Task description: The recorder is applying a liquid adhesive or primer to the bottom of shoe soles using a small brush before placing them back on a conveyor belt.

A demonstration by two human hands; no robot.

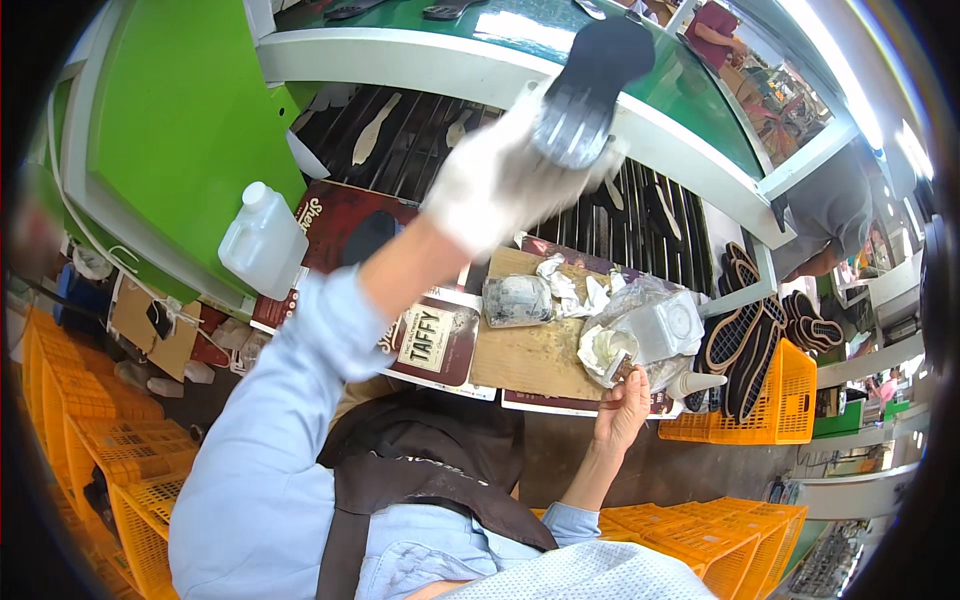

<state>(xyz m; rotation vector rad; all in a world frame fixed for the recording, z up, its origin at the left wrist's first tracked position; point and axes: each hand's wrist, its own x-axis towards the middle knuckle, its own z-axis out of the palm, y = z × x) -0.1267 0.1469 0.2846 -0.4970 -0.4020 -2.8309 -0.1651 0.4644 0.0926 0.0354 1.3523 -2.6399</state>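
Observation:
My left hand (490, 185), in a white glove and blurred by motion, holds up a black shoe sole (605, 75) in front of the green conveyor's frame. A pale sheen shows on the sole's lower end. My bare right hand (626, 400) is low over the board's right side. Its fingers pinch a small brownish flat piece (622, 369), perhaps a brush end, at the rim of a jar (600, 352) with whitish crusted material. Beside it a translucent square plastic container (662, 327) sits in a crumpled plastic bag. A white nozzle bottle (696, 383) lies close by.
A stained wooden board (525, 362) bears a smeared jar (517, 301) and crumpled white tissue (566, 290). Behind it, rollers (400, 150) carry shoe parts under a green belt (480, 30). A translucent jug (264, 240) stands left. Soles fill an orange crate (785, 395) at right.

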